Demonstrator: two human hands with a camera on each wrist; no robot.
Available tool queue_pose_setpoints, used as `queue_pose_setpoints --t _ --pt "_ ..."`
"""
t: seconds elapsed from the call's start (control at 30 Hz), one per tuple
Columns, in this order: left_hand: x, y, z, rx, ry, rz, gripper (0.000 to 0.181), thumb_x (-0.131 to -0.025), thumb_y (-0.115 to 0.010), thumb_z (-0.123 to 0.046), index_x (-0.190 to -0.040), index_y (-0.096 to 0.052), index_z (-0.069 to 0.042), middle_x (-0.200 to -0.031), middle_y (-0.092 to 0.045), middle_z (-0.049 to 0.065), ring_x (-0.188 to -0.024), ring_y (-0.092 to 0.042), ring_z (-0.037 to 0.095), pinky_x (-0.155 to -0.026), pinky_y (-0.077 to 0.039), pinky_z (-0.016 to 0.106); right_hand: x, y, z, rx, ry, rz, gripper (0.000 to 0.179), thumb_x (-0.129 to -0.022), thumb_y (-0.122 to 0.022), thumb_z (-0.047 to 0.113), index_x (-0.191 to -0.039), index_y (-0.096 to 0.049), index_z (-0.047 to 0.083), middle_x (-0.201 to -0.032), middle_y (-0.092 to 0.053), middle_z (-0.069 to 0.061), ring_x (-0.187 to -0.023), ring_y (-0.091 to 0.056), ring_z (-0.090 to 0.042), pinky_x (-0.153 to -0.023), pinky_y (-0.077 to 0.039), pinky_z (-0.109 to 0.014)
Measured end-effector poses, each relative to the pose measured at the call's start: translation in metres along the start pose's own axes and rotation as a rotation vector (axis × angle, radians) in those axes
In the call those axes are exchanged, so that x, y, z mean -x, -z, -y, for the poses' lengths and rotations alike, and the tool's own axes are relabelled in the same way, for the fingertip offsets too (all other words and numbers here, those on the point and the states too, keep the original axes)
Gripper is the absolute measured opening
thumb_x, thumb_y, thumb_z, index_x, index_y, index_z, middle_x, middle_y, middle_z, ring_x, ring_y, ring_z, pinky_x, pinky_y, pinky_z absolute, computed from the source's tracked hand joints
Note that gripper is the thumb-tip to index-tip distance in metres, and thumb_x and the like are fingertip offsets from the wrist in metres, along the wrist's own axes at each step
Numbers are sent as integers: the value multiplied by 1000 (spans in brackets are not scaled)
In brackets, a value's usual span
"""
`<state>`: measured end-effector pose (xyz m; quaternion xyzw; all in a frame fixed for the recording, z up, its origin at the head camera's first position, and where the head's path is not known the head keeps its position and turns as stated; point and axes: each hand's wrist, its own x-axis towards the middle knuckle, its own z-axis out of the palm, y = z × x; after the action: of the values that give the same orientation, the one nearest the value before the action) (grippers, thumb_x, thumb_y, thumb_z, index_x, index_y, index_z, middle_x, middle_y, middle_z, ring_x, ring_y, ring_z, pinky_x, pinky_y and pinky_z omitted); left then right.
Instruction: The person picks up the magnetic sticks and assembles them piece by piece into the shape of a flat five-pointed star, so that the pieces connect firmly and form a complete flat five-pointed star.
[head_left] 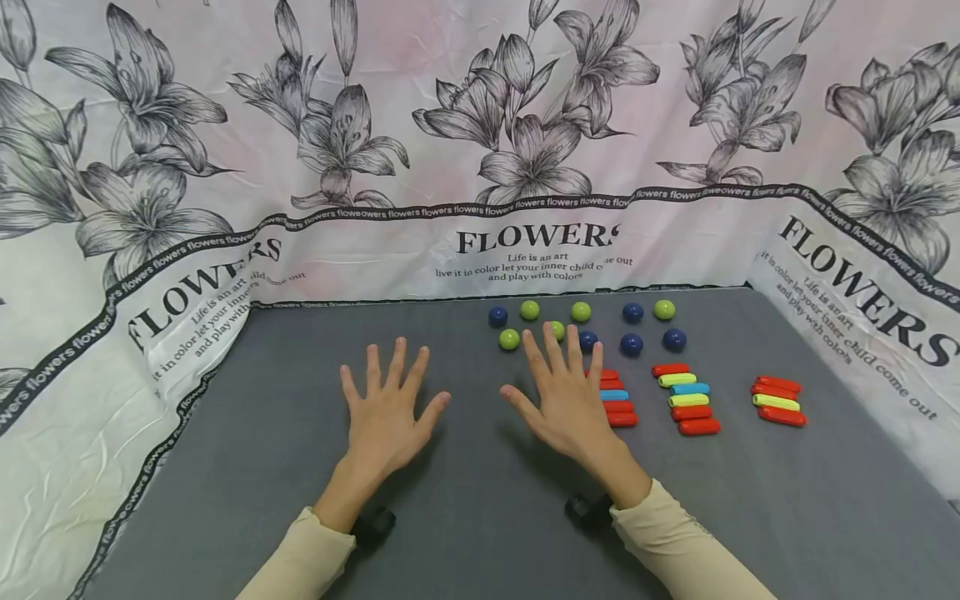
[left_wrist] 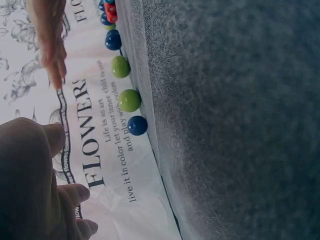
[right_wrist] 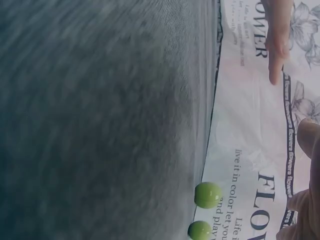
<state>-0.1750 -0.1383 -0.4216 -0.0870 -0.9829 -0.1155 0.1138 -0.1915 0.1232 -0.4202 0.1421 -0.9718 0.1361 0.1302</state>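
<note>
My left hand (head_left: 385, 421) is held palm down over the grey table with its fingers spread, holding nothing. To its right my right hand (head_left: 567, 410) is spread the same way, also holding nothing. Beyond the right fingertips lie shiny green balls (head_left: 509, 339) and dark blue balls (head_left: 632, 345) in two loose rows; the right fingers overlap some of them in the head view. Just right of that hand is a stack of short red and blue sticks (head_left: 619, 407), partly hidden by it. In the left wrist view, a blue ball (left_wrist: 137, 125) and a green ball (left_wrist: 129, 100) show past the left fingers.
Further right lie a column of red, yellow and blue sticks (head_left: 690, 400) and a smaller group of red and yellow ones (head_left: 777, 402). A white flower-printed cloth (head_left: 360, 258) walls the back and sides of the grey tabletop (head_left: 480, 508).
</note>
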Motion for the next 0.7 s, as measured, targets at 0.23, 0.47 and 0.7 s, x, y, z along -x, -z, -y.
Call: queue_pose_setpoints --t 0.23,0.47,0.7 --pt "0 2 5 25 -12 8 76 -100 -41 -66 -162 -28 -24 -171 -17 11 -158 1 46 -117 8 74 -1 9 -17 -20 6 9 84 -99 -48 64 -165 -19 22 -172 -12 -13 -159 4 -41 -120 6 -70" --pt "-3 5 12 63 -15 35 75 -101 -42 -64 -162 -28 -23 -171 -16 13 -157 1 47 -116 9 74 2 23 -52 -45 42 -24 82 -99 -55 57 -164 -23 18 -171 -14 -16 -158 -3 -43 -120 1 -71" --pt "-4 4 22 90 -29 85 74 -101 -44 -63 -162 -29 -24 -171 -17 12 -157 -1 47 -115 7 76 13 29 -89 -81 94 -43 80 -97 -61 53 -162 -29 16 -169 -21 -18 -157 -9 -43 -119 -6 -70"
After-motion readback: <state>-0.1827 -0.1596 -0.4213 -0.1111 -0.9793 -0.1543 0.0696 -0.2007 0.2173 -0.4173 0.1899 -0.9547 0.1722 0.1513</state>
